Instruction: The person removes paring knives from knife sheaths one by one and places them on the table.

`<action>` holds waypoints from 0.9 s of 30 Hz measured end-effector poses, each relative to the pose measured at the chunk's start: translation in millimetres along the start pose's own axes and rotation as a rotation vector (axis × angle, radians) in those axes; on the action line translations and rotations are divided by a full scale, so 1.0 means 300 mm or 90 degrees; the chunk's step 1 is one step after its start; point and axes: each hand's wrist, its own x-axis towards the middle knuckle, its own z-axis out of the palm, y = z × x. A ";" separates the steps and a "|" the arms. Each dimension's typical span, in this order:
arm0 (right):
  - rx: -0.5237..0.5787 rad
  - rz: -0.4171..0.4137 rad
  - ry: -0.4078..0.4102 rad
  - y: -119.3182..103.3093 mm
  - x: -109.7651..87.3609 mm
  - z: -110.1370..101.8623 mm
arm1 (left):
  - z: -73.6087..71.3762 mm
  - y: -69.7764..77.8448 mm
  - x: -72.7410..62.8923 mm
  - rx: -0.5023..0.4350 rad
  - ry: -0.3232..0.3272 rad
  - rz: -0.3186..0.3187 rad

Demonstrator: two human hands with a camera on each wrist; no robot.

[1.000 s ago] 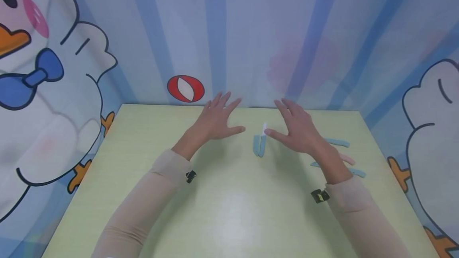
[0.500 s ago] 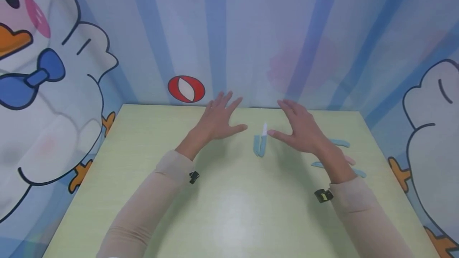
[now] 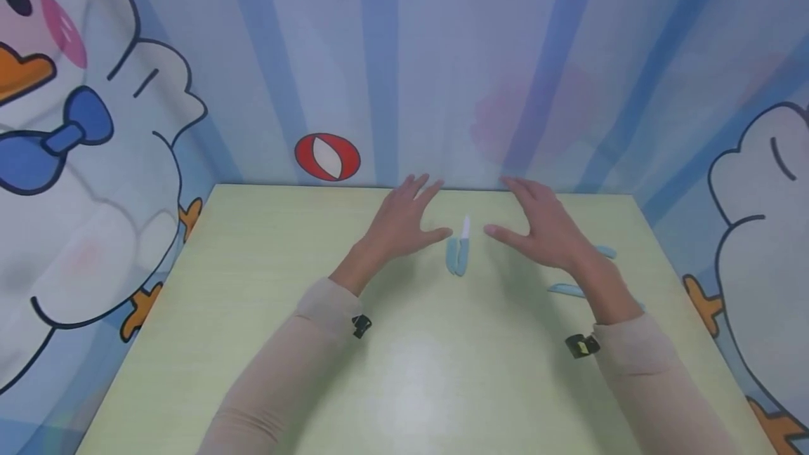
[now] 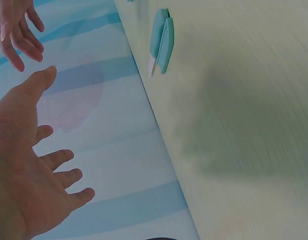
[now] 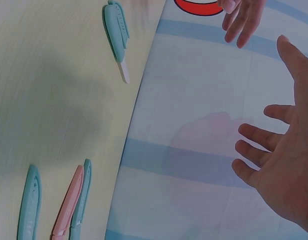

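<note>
A small teal tool (image 3: 463, 258) with a pale, narrow blade lies on the table, its blade toward the far edge. Two teal parts sit side by side on it, as the left wrist view also shows of the tool (image 4: 161, 40). My left hand (image 3: 402, 222) is held over the table to its left, fingers spread and thumb toward it. On the other side, my right hand (image 3: 545, 229) is spread in the same way, thumb pointing inward. Neither hand holds anything. The palms and separated fingers show in both wrist views, with the tool apart from them.
Right of the right hand lie slim-handled tools: one teal (image 5: 30, 202), one pink (image 5: 69, 202) and another teal one (image 5: 81, 197). My right forearm partly covers them in the head view. Behind the table (image 3: 404, 371) rises a blue striped backdrop (image 3: 423, 76) with cartoon birds.
My left hand has moved right and a little nearer to me, closer to the teal tool. My right hand has shifted slightly right, hiding more of the tools there. The teal tool has stayed put.
</note>
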 end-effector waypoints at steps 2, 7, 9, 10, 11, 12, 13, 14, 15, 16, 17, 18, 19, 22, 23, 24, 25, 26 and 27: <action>0.004 0.006 -0.002 0.010 -0.007 -0.004 | 0.009 0.014 0.003 -0.004 -0.002 0.002; 0.018 0.029 -0.012 0.029 -0.029 -0.025 | 0.036 0.055 0.012 -0.013 0.017 0.022; 0.022 0.038 -0.014 0.034 -0.037 -0.033 | 0.045 0.074 0.013 -0.023 0.046 0.030; 0.022 0.043 -0.016 0.037 -0.041 -0.038 | 0.048 0.082 0.015 -0.031 0.063 0.032; 0.024 0.049 -0.018 0.040 -0.046 -0.044 | 0.050 0.091 0.017 -0.040 0.080 0.033; 0.026 0.055 -0.019 0.043 -0.050 -0.050 | 0.054 0.097 0.019 -0.046 0.096 0.033; 0.029 0.060 -0.020 0.045 -0.054 -0.056 | 0.055 0.106 0.021 -0.051 0.110 0.032; 0.031 0.067 -0.022 0.048 -0.058 -0.063 | 0.059 0.112 0.024 -0.054 0.123 0.034; 0.034 0.072 -0.023 0.052 -0.062 -0.070 | 0.062 0.120 0.027 -0.055 0.132 0.036; 0.039 0.079 -0.026 0.055 -0.067 -0.079 | 0.067 0.128 0.030 -0.051 0.140 0.042; 0.043 0.081 -0.025 0.059 -0.071 -0.085 | 0.073 0.138 0.034 -0.046 0.149 0.050; 0.046 0.081 -0.023 0.064 -0.076 -0.092 | 0.080 0.147 0.037 -0.041 0.157 0.059; 0.048 0.079 -0.022 0.070 -0.080 -0.097 | 0.088 0.158 0.040 -0.035 0.161 0.067; 0.043 0.064 -0.013 0.094 -0.092 -0.106 | 0.113 0.190 0.045 -0.034 0.166 0.083; 0.040 0.056 -0.009 0.103 -0.095 -0.108 | 0.121 0.201 0.046 -0.039 0.166 0.084; 0.038 0.052 -0.006 0.112 -0.099 -0.110 | 0.128 0.212 0.047 -0.045 0.162 0.082; 0.034 0.046 -0.003 0.122 -0.103 -0.110 | 0.134 0.223 0.047 -0.048 0.154 0.077; 0.032 0.041 0.000 0.131 -0.105 -0.111 | 0.139 0.233 0.048 -0.053 0.146 0.074; 0.032 0.037 0.004 0.140 -0.109 -0.112 | 0.144 0.244 0.049 -0.055 0.139 0.071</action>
